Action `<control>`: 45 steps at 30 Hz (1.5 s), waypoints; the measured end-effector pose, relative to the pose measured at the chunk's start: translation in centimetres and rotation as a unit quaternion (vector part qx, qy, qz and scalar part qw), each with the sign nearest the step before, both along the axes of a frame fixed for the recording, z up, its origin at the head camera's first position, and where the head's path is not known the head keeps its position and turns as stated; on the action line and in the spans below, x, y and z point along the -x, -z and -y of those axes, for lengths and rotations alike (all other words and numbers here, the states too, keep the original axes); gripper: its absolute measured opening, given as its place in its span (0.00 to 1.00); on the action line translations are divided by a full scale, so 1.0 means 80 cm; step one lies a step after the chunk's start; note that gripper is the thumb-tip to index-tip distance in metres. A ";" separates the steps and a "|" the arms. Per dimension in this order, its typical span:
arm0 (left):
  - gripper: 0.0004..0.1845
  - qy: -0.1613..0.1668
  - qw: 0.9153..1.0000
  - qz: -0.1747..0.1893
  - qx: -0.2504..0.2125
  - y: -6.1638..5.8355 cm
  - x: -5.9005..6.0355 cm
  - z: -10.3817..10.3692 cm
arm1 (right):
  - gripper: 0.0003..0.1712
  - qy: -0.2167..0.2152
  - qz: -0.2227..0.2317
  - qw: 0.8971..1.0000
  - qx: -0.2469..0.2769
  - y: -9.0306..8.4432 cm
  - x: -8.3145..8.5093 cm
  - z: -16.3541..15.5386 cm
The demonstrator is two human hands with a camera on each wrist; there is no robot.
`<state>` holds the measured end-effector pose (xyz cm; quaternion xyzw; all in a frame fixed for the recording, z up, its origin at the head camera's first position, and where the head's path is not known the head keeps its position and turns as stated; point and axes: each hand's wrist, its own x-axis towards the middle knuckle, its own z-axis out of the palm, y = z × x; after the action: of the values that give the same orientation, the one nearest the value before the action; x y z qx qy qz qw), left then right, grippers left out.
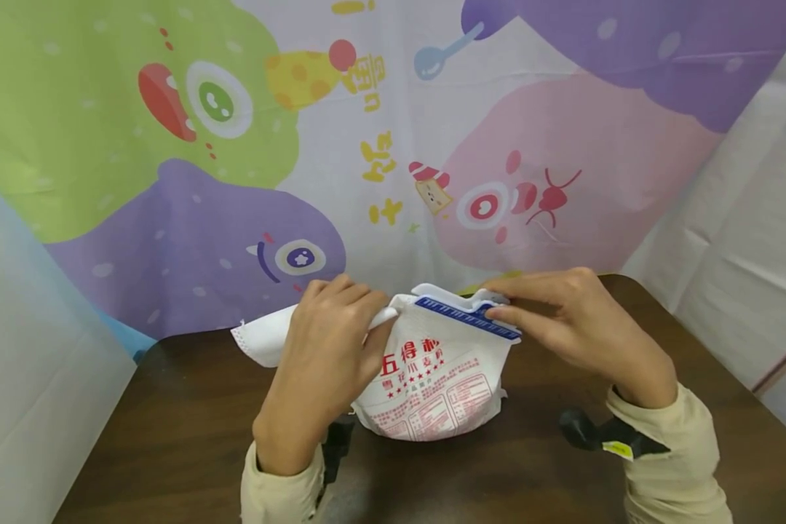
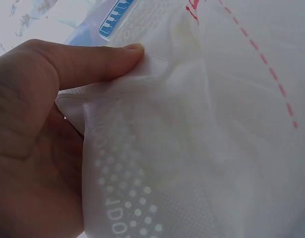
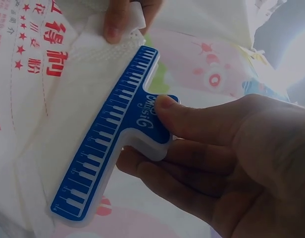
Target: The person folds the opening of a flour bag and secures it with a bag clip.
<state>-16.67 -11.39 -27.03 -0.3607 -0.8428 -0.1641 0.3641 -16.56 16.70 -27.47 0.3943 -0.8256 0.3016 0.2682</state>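
Note:
A white flour bag with red Chinese print stands on the table, its top folded over. My left hand pinches the folded top at the bag's left side; in the left wrist view the thumb presses on the white material. My right hand pinches the tab of a blue and white clip printed with piano keys. Along the right part of the bag's top edge lies the clip. In the right wrist view the clip slants across the bag's edge, thumb on its "Music" lettering.
The dark brown wooden table lies under the bag. Behind it hangs a curtain with cartoon monsters, and pale cloth covers the right side. A black strap device sits by the right sleeve.

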 end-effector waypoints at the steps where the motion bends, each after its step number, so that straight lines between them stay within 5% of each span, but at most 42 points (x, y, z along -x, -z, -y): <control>1: 0.09 0.002 1.000 -0.001 0.000 0.000 0.000 0.000 | 0.20 0.000 -0.005 1.000 -0.002 0.000 0.000 0.001; 16: 0.04 -0.002 1.000 0.016 -0.010 0.000 0.006 0.002 | 0.17 -0.003 -0.045 0.999 -0.006 -0.001 -0.007 0.015; 25: 0.10 -0.004 0.999 0.040 -0.036 0.002 0.011 0.005 | 0.11 0.005 -0.079 0.997 0.004 0.001 -0.008 0.020; 32: 0.10 0.010 0.999 0.042 -0.029 0.001 0.012 0.005 | 0.19 0.003 -0.123 0.992 0.040 0.004 -0.007 0.034; 42: 0.04 0.019 0.999 0.044 -0.004 -0.002 0.008 0.007 | 0.22 0.002 -0.186 0.956 0.228 0.008 -0.007 0.056; 45: 0.05 0.020 0.999 0.047 0.000 -0.002 0.006 0.009 | 0.23 -0.010 -0.172 0.956 0.238 0.012 -0.004 0.059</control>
<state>-17.18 -12.09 -26.86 -0.3699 -0.8513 -0.1880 0.3211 -16.22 11.99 -28.41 0.3729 -0.6673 0.4199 0.4892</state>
